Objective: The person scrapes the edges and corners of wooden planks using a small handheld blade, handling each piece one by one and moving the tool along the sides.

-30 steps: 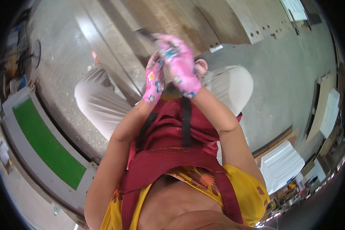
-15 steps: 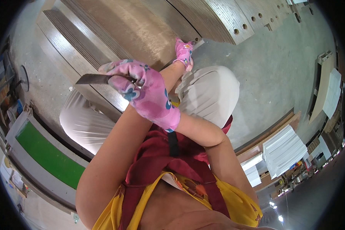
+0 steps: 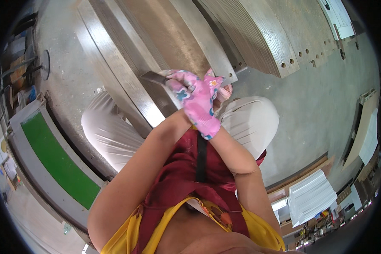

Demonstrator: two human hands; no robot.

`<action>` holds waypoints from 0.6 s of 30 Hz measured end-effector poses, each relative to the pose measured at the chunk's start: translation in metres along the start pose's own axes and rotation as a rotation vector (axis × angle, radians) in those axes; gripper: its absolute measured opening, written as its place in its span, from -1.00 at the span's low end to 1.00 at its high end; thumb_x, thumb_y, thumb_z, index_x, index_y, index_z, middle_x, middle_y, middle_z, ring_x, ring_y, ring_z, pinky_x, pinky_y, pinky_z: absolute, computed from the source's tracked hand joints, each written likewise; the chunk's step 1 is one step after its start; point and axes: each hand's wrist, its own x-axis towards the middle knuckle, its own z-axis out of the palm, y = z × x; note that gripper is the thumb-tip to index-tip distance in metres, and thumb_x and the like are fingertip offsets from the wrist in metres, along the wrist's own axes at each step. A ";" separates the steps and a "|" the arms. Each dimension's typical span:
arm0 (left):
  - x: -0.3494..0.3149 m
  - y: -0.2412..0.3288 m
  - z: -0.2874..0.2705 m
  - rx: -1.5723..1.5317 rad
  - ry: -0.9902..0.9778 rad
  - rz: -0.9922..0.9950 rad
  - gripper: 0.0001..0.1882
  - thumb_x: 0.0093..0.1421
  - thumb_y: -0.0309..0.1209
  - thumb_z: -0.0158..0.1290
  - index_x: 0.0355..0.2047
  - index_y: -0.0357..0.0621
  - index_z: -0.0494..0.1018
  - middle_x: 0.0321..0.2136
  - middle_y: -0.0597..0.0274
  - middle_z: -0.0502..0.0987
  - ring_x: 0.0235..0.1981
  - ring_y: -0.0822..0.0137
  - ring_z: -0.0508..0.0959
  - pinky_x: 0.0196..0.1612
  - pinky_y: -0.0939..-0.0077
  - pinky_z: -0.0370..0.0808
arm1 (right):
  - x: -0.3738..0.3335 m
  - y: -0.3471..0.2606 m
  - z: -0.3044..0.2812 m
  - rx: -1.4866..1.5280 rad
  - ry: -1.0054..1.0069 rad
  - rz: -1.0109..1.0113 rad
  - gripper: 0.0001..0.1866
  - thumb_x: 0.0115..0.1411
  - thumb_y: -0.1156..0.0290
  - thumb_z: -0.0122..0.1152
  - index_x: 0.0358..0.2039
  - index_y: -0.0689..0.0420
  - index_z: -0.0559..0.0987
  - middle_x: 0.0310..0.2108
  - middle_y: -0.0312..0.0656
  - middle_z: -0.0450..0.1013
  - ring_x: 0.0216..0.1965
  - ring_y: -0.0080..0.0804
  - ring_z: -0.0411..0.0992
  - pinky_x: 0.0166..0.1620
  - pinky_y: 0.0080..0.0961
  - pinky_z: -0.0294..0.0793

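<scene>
My forearms cross, both hands in pink flowered gloves. My right hand is closed around a thin, flat, dark grey piece whose end sticks out to the left; I cannot make out its exact kind. Just beyond it, my left hand is partly hidden behind the right one, close to the near end of a long grey-brown wooden board with holes in its end. Its fingers do not show clearly. More long boards lie side by side under and left of my hands.
A stack of grey wood-grain boards with drilled holes stands at the upper right. A bench with a green panel is at the left. White sheets are piled at the lower right. Concrete floor shows to the right.
My right hand, with the dark flat piece, has come closer to my left hand and now overlaps it in view. The whole view has shifted, so the boards appear further right.
</scene>
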 end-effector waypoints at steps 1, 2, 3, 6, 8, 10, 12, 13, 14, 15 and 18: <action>-0.002 0.001 -0.006 0.000 0.008 0.034 -0.54 0.06 -0.60 -0.01 0.01 -0.30 0.24 -0.21 0.23 0.43 -0.19 0.39 0.44 -0.06 0.60 0.33 | 0.000 -0.006 -0.001 -0.041 -0.020 -0.018 -0.88 0.05 0.53 0.11 -0.35 0.22 0.52 -0.31 -0.15 0.48 -0.23 -0.39 0.42 -0.13 -0.56 0.34; -0.003 0.003 -0.015 -0.002 0.010 0.070 -0.54 0.06 -0.61 -0.01 0.01 -0.30 0.24 -0.21 0.24 0.43 -0.19 0.40 0.44 -0.06 0.61 0.32 | 0.002 -0.010 -0.005 -0.088 -0.026 -0.045 -0.87 0.06 0.53 0.10 -0.34 0.21 0.52 -0.30 -0.15 0.48 -0.22 -0.39 0.42 -0.12 -0.56 0.34; -0.005 0.005 -0.027 0.000 0.016 0.110 -0.54 0.05 -0.61 0.00 0.01 -0.30 0.24 -0.22 0.24 0.43 -0.19 0.40 0.44 -0.06 0.61 0.32 | 0.002 -0.003 -0.008 -0.091 0.034 -0.111 -0.87 0.07 0.53 0.09 -0.33 0.21 0.52 -0.29 -0.14 0.47 -0.22 -0.39 0.42 -0.11 -0.56 0.34; -0.041 0.040 -0.033 0.093 0.053 0.167 -0.53 0.04 -0.63 0.01 0.01 -0.30 0.25 -0.23 0.25 0.44 -0.19 0.40 0.44 -0.07 0.63 0.32 | 0.015 0.006 -0.027 -0.097 0.182 -0.143 -0.86 0.06 0.53 0.09 -0.34 0.23 0.53 -0.27 -0.14 0.48 -0.22 -0.40 0.43 -0.11 -0.58 0.34; -0.089 0.088 -0.002 0.268 0.060 0.141 -0.52 0.02 -0.65 -0.03 0.02 -0.32 0.24 -0.17 0.22 0.44 -0.16 0.36 0.45 -0.04 0.57 0.33 | 0.029 0.033 -0.041 -0.237 0.294 -0.189 -0.89 0.06 0.54 0.10 -0.37 0.21 0.55 -0.31 -0.20 0.48 -0.25 -0.47 0.42 -0.16 -0.62 0.36; -0.128 0.118 0.011 0.258 0.025 0.124 -0.50 -0.01 -0.66 -0.04 0.02 -0.35 0.23 -0.11 0.17 0.42 -0.11 0.37 0.42 -0.01 0.55 0.31 | 0.042 0.061 -0.045 0.123 0.320 0.074 -0.86 0.06 0.55 0.12 -0.33 0.15 0.55 -0.36 -0.30 0.46 -0.34 -0.55 0.39 -0.24 -0.63 0.36; -0.157 0.126 0.008 0.293 0.037 0.114 -0.48 -0.03 -0.65 -0.02 0.02 -0.36 0.24 -0.10 0.17 0.42 -0.08 0.37 0.40 -0.01 0.55 0.30 | 0.039 0.068 -0.040 0.251 0.191 0.207 -0.87 0.07 0.42 0.16 -0.32 0.10 0.54 -0.43 -0.39 0.43 -0.44 -0.63 0.33 -0.37 -0.65 0.32; -0.178 0.129 0.018 0.308 0.044 0.128 -0.48 -0.03 -0.64 -0.01 0.02 -0.36 0.23 -0.09 0.16 0.41 -0.07 0.37 0.39 0.01 0.55 0.28 | 0.036 0.076 -0.036 0.115 0.113 0.157 -0.86 0.08 0.37 0.16 -0.33 0.09 0.54 -0.44 -0.40 0.43 -0.46 -0.63 0.32 -0.39 -0.64 0.31; -0.200 0.131 0.029 0.325 0.050 0.143 -0.47 -0.03 -0.64 -0.01 0.03 -0.36 0.23 -0.09 0.16 0.41 -0.05 0.37 0.38 0.02 0.54 0.27 | 0.036 0.082 -0.033 0.178 0.045 0.231 -0.84 0.09 0.31 0.14 -0.35 0.09 0.54 -0.44 -0.39 0.43 -0.47 -0.62 0.32 -0.41 -0.64 0.29; -0.208 0.117 0.005 0.284 -0.007 0.147 -0.45 -0.03 -0.62 0.02 0.04 -0.37 0.22 -0.08 0.17 0.40 -0.04 0.36 0.37 0.04 0.55 0.25 | 0.036 0.082 -0.024 0.234 -0.032 0.313 -0.80 0.11 0.24 0.13 -0.37 0.08 0.54 -0.44 -0.39 0.44 -0.47 -0.61 0.32 -0.43 -0.63 0.28; -0.246 0.102 -0.004 0.246 0.042 0.162 -0.41 -0.06 -0.61 0.09 0.04 -0.39 0.21 -0.05 0.16 0.38 -0.02 0.37 0.36 0.07 0.57 0.22 | 0.015 0.086 -0.009 0.371 -0.001 0.388 -0.83 0.10 0.31 0.12 -0.34 0.09 0.55 -0.36 -0.30 0.45 -0.35 -0.57 0.33 -0.30 -0.59 0.29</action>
